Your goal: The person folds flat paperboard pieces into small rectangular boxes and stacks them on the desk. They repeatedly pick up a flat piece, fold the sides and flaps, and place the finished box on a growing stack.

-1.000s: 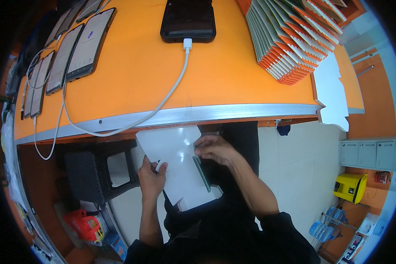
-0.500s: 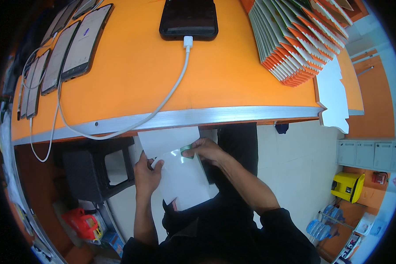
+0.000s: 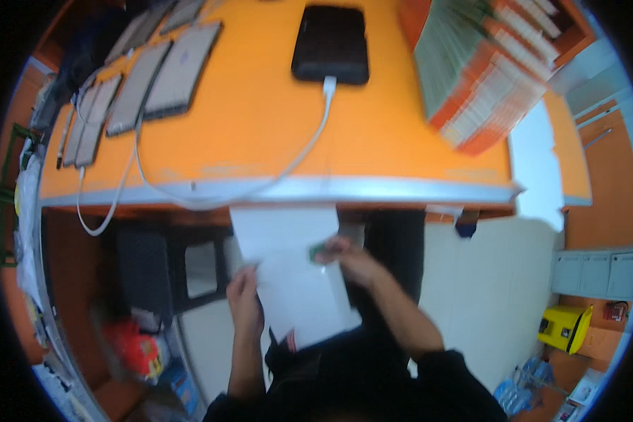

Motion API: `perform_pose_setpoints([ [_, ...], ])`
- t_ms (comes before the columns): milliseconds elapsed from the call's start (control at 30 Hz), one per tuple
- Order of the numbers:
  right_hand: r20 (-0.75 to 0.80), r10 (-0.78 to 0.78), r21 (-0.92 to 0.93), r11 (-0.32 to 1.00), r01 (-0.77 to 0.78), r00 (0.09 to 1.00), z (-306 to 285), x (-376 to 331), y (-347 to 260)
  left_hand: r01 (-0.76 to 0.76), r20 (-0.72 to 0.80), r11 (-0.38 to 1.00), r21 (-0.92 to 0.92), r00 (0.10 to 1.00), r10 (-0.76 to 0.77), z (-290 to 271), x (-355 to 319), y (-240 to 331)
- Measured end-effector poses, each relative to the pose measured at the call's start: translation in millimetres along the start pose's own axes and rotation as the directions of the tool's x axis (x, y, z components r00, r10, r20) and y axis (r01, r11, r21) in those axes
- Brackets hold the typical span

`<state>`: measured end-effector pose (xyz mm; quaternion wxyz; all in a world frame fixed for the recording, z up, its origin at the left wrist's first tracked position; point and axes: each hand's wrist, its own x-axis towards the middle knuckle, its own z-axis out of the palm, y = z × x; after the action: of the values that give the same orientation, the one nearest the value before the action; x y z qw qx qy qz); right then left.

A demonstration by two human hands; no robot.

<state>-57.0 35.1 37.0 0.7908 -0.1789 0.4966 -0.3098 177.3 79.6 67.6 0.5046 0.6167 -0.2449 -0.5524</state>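
On my lap lies a folded white card sheet [image 3: 302, 295], one panel reaching up under the table edge and a bit of red showing at its lower corner. My left hand [image 3: 244, 292] is closed at the left edge of the card, fingers curled there, though motion blurs the exact grip. Over the card's right edge, my right hand [image 3: 348, 259] pinches a small green piece [image 3: 318, 253]. Whether this piece is loose or part of the card cannot be made out.
The orange table [image 3: 253, 133] has a metal edge above my hands. On it are a black phone [image 3: 330, 46] on a white cable [image 3: 302, 148], several other phones [image 3: 183, 70], and a stack of orange-and-green folded cards [image 3: 489, 91]. A dark stool [image 3: 144, 271] stands under the table.
The view has shifted and blurred, so the scene sits further right. My left thumb, earlier flat on the card, is now drawn in at its edge. The right hand keeps the green piece.
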Motion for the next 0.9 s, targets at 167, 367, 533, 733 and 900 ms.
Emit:
perform_pose_setpoints([
  [167, 0.27, -0.167, 0.261, 0.961, 0.095, 0.948, -14.9, 14.0, 22.2, 0.193, 0.52, 0.82, -0.539, 0.842, 0.144, 0.1, 3.0, 1.3],
  [367, 0.265, -0.099, 0.283, 0.959, 0.021, 0.959, -12.2, 4.6, 23.8, 0.484, 0.69, 0.689, -0.539, 0.723, 0.032, 24.3, 11.9, -15.1],
  [533, 0.209, -0.056, 0.067, 0.997, 0.042, 0.976, -3.5, -16.3, 10.0, 0.537, 0.712, 0.66, -0.525, 0.702, -0.006, 24.4, -4.6, -18.5],
  [733, 0.215, -0.024, -0.07, 0.997, 0.04, 0.976, -20.3, 4.8, 31.0, 0.461, 0.639, 0.778, -0.427, 0.763, -0.101, 13.1, -4.6, -15.0],
  [900, 0.19, -0.071, -0.179, 0.978, 0.106, 0.979, -21.3, 5.1, 20.1, 0.528, 0.605, 0.793, -0.305, 0.75, -0.267, -3.6, 11.0, -21.1],
])
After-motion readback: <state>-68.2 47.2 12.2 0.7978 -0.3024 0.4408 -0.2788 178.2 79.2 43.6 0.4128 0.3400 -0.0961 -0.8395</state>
